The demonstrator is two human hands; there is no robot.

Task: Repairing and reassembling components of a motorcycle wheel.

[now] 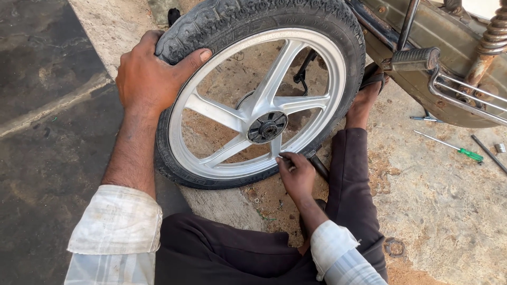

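Left hand (145,74) fingers clenched over the tire (222,21) top, holding the wheel (259,105) upright on the floor. Right hand (297,174) fingers pinch a small dark part at the lower rim. Green-handled screwdriver (454,149) lies well to the right.

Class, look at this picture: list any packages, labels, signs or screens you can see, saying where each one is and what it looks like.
None: no package, label, sign or screen is in view.
Nearest thing to marking: raised moulded pattern on the black tyre, too blurred to make out.
The left hand grips that tyre; the right hand is at the silver rim.
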